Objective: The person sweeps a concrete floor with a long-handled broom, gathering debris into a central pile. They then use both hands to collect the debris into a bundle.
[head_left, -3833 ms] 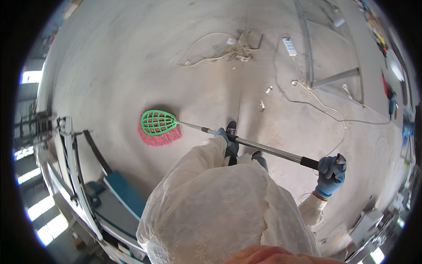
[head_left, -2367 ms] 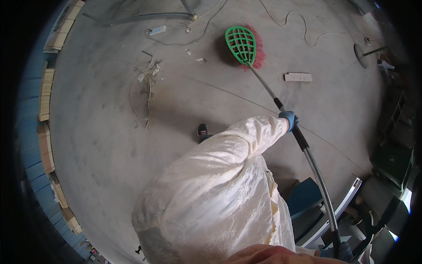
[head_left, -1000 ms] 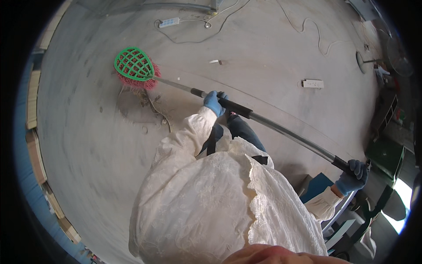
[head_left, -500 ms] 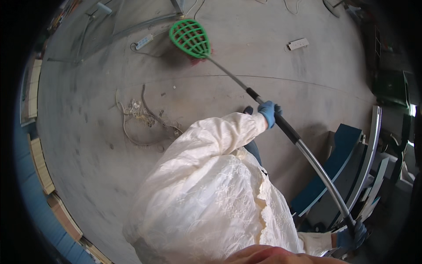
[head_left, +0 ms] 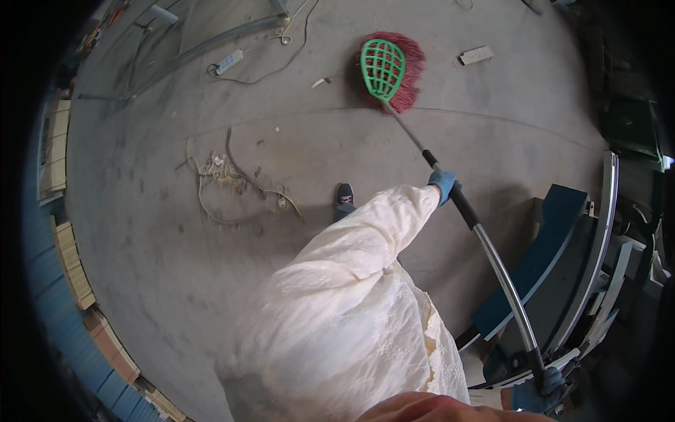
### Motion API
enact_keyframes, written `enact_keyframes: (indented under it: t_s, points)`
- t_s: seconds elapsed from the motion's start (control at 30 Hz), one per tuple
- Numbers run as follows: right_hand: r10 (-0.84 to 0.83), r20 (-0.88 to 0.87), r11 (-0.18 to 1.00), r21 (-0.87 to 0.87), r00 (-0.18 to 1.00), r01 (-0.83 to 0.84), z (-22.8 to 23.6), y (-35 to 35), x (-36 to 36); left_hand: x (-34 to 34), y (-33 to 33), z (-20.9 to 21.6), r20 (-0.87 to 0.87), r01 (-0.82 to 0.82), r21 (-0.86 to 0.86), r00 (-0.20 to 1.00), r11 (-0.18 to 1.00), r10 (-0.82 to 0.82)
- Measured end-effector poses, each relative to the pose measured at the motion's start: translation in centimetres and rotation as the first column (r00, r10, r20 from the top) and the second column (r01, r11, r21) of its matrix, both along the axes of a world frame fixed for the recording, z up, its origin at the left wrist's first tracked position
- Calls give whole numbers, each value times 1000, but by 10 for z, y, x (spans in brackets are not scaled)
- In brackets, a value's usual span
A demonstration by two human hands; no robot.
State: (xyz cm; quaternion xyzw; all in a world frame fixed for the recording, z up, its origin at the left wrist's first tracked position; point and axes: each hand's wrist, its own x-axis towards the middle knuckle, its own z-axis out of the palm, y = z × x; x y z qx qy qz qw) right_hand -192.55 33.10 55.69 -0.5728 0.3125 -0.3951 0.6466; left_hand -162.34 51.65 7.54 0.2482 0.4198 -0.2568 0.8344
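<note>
Both gloved hands had their fingers clamped on the mop [head_left: 500,271] — the left hand [head_left: 443,186] partway along its pole, the right hand [head_left: 547,391] at the near end. Its green lattice head [head_left: 383,69] with red strands lay ahead over the grey floor [head_left: 140,232], between a power strip [head_left: 229,62] and a flat white box [head_left: 477,55].

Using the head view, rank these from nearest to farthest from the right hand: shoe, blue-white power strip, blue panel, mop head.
1. Blue panel: right side, just above the right hand.
2. Shoe: near the picture's middle.
3. Mop head: upper middle.
4. Power strip: upper left.
</note>
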Motion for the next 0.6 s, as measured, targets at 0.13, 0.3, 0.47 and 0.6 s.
enact_keyframes:
  t_s: [0.13, 0.3, 0.47, 0.6]
  points:
    - [470, 120, 874, -207, 875, -441, -28, -45, 4, -74, 35, -16, -102, -104, -31, 990, 994, 101]
    - [366, 59, 921, -165, 929, -353, -96, -59, 50, -139, 118, -53, -234, -177, 178, 948, 968, 217]
    - [729, 200, 676, -59, 655, -735, -164, 21, 130, -166, 258, -79, -300, -326, 410, 833, 851, 464]
    - [835, 317, 465, 30, 450, -885, -159, 92, 184, -179, 358, -62, -257, -546, 377, 715, 748, 651]
